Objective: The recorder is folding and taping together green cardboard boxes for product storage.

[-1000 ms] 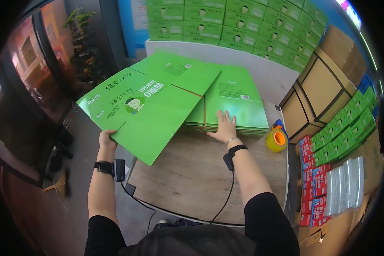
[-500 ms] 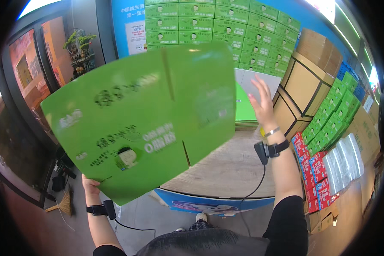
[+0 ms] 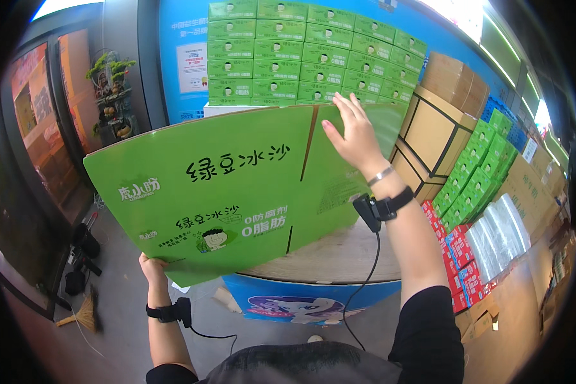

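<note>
A large flattened green carton [image 3: 262,185] with printed lettering and a small cartoon figure stands tilted up in front of me, over the table. My left hand [image 3: 152,270] grips its lower left edge, fingers mostly behind the board. Across the upper right part of the carton lies my right hand [image 3: 355,137], fingers stretched out and holding nothing; whether the palm touches the board I cannot tell. Slots run in from the carton's top and bottom edges.
Below the carton shows the wood-topped table [image 3: 339,264] with a blue printed front. Behind rises a wall of stacked green boxes [image 3: 281,51]. Brown cartons [image 3: 432,134], green packs [image 3: 480,166] and red boxes [image 3: 461,256] line the right. A broom [image 3: 86,313] is at lower left.
The carton has swung right and levelled out, its face turning more toward me. My right hand has moved left, from beside the carton to in front of its right part. My left hand keeps its grip.
</note>
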Tool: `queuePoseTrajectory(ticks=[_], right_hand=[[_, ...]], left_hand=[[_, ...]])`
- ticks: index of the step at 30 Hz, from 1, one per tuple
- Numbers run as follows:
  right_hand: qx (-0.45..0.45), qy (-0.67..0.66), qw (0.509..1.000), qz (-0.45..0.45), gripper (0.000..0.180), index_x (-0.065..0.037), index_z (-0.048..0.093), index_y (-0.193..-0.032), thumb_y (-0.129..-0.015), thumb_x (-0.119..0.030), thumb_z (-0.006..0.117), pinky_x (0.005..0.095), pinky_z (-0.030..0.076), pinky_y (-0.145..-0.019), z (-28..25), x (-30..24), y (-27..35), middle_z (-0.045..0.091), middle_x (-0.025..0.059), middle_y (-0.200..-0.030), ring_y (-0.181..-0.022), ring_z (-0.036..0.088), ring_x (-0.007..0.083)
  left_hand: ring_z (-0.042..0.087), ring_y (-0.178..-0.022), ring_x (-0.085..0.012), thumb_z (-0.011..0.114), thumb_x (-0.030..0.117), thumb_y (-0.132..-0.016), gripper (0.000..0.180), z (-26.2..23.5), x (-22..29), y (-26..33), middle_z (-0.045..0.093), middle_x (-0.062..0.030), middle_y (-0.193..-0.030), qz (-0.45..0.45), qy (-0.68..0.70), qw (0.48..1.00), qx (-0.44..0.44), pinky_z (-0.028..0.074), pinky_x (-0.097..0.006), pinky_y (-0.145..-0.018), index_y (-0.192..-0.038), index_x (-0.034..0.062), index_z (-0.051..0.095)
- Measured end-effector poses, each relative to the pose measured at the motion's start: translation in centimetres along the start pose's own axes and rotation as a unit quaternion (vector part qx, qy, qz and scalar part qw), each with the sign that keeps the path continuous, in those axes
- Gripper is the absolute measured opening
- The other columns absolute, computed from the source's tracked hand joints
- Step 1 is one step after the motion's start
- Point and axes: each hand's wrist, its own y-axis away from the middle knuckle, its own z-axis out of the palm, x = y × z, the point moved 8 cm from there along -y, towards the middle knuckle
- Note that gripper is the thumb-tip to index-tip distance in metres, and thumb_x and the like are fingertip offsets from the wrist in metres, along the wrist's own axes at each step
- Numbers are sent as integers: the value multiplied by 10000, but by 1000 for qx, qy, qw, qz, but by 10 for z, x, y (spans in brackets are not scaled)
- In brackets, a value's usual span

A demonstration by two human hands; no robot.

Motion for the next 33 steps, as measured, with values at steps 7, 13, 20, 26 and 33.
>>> queuePoseTrajectory(ticks=[7, 13, 20, 26, 33], right_hand=[[38, -42, 997, -42, 397, -6, 516, -1065, -824, -320, 552, 475, 289, -1015, -43, -8, 16, 510, 174, -1146, -1159, 416, 366], [195, -121, 973, 2, 228, -66, 490, -655, -723, -260, 589, 365, 312, -727, -85, 13, 31, 450, 59, -780, -762, 414, 240], [239, -97, 965, -43, 207, -103, 462, -577, -664, -206, 618, 317, 279, -687, -140, 10, 47, 440, 16, -639, -631, 418, 188], [170, -235, 950, -113, 164, -99, 424, -546, -557, -97, 587, 307, 249, -629, -203, -8, 41, 365, 5, -536, -522, 366, 176], [-47, -695, 667, -265, 417, -74, 383, -471, -755, -357, 495, 339, 265, -669, -218, -60, 44, 382, 37, -502, -495, 332, 201]], left_hand=[[451, -466, -131, 351, -92, -601, 260, -4, 8, 6, 562, -52, -635, 14, -10, 998, 56, 288, -225, -381, -706, -4, 571], [397, -409, -114, 357, -68, -658, 212, 15, 14, 51, 490, -24, -559, 26, 1, 996, 83, 283, -232, -380, -682, 23, 547], [387, -421, -106, 367, -53, -688, 197, 43, 20, 82, 475, -15, -557, 28, 21, 995, 90, 247, -236, -377, -709, 37, 541], [386, -435, -95, 391, -8, -735, 232, 81, 39, 87, 524, -13, -612, 15, 55, 998, 23, 256, -223, -391, -858, 18, 587], [511, -766, -146, 429, -62, -728, 415, 219, 56, 53, 556, -69, -930, 80, 44, 990, -111, 430, -246, -634, -1130, 23, 484]])
